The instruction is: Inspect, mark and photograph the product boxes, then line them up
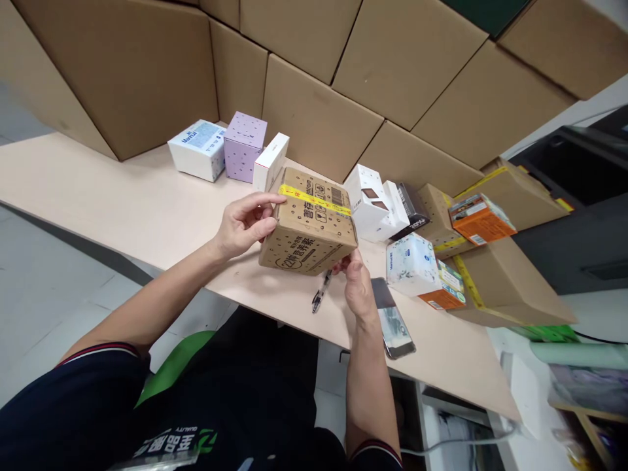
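A dark shirt [245, 386] is cut off below. The left hand [243, 226] and partly hidden right hand [358, 290] grip a taped carton [314, 229]

Brown cardboard box [314, 230], dark printing on its faces; yellow tape [314, 199] across its top; tilted over the table [171, 212].

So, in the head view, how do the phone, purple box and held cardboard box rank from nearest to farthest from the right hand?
1. Cardboard box: its lower right corner is at the right hand.
2. Phone: just right of the wrist.
3. Purple box: farther back, to the left.
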Available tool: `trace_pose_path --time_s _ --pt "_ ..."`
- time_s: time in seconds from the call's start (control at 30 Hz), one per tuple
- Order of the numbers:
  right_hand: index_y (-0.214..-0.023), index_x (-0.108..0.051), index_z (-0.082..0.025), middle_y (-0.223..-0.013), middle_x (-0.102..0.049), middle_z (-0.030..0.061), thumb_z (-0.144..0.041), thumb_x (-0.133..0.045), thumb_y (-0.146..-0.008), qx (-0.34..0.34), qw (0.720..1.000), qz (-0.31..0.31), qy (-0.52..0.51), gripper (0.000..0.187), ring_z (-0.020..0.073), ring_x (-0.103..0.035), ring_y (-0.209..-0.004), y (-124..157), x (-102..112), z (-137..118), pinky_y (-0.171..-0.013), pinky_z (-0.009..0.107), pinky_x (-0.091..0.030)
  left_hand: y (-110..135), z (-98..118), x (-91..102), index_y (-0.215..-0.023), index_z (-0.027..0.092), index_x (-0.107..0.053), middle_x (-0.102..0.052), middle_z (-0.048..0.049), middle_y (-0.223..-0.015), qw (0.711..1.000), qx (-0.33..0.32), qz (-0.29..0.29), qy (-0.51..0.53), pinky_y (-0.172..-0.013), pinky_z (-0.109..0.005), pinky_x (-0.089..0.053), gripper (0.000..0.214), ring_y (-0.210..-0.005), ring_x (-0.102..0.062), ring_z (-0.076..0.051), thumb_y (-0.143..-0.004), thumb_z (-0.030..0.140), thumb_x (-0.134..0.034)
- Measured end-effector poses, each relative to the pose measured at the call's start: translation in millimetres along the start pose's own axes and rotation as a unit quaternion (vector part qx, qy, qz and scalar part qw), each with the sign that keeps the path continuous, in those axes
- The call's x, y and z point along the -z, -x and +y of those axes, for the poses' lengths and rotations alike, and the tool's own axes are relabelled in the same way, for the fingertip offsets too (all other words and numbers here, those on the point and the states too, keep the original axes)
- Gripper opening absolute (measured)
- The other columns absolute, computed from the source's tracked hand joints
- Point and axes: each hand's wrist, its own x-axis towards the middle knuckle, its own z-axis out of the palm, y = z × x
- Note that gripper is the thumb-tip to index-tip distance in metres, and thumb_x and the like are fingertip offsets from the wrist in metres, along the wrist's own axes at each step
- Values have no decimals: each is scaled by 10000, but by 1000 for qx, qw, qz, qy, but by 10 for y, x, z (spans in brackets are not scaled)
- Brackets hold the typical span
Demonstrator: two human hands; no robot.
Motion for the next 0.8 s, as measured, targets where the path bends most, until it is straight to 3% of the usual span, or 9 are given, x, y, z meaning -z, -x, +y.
trace_pose_path --time_s 0.07,0.13,0.27,0.4,0.53,0.6,0.67,0.73,0.8 --pt "-1359 -638 -236 -1001 -698 65 -597 -347 -1041 -28 999 18 10 562 204 -653 -870 14 70 40 -781 356 -549 7 -24 -2 -1212 272 -770 -547 8 -706 999 -26 14 -28 -465 -202 -439 365 -539 -499 -84 -890 442 -783" --pt "-1300 -690 -217 -1031 -716 79 -418 -425 -1028 -53 994 32 85 430 218 -662 -928 37 127 98 -862 378 -538 17 -53 0 -1193 264 -772 -572 -8 -727 996 -54 26 -62 -519 -226 -443 375 -593 -516 -105 -880 470 -781" --pt "-1285 -740 -218 -1011 -686 111 -183 -409 -977 -82 949 -64 299 454 243 -658 -962 115 123 190 -880 373 -509 26 -81 -3 -1209 268 -763 -573 -14 -751 986 -107 33 -120 -555 -247 -430 358 -643 -526 -125 -903 451 -731" --pt "-1295 -725 -237 -1036 -674 128 -118 -401 -991 -53 896 -123 423 460 269 -634 -1004 166 -2 150 -831 349 -483 30 -76 -31 -1270 290 -731 -556 6 -735 973 -152 40 -166 -531 -244 -419 381 -592 -490 -114 -899 376 -717" --pt "-1114 -730 -208 -1053 -695 147 -119 -474 -973 -18 857 -160 490 306 284 -614 -1001 148 -73 73 -830 359 -471 74 -87 -51 -1307 326 -685 -607 8 -801 950 -214 31 -224 -517 -237 -444 436 -577 -514 -106 -876 380 -734" --pt "-1050 -707 -210 -1018 -701 131 -133 -501 -961 0 863 -152 481 237 265 -618 -957 158 -47 72 -808 350 -467 117 -108 -48 -1267 328 -692 -608 2 -834 933 -231 35 -272 -520 -242 -458 417 -606 -529 -114 -868 440 -742" --pt "-976 -673 -217 -907 -695 82 -161 -545 -929 -1 900 -96 426 148 228 -618 -835 199 18 97 -739 330 -459 160 -137 -40 -1185 317 -716 -580 -5 -842 917 -231 52 -320 -548 -267 -473 396 -650 -531 -131 -865 550 -723" --pt "-875 -623 -226 -737 -639 7 -207 -612 -873 -8 952 20 307 22 183 -569 -661 251 99 124 -633 305 -431 189 -165 -34 -1096 306 -733 -547 -16 -848 903 -224 73 -359 -595 -309 -489 445 -702 -530 -156 -857 677 -670" --pt "-818 -565 -238 -645 -585 -45 -250 -662 -825 1 978 166 130 97 153 -528 -551 276 167 116 -552 284 -414 195 -182 -39 -1034 301 -739 -547 -37 -883 891 -216 84 -391 -671 -366 -509 523 -778 -545 -191 -843 770 -612"
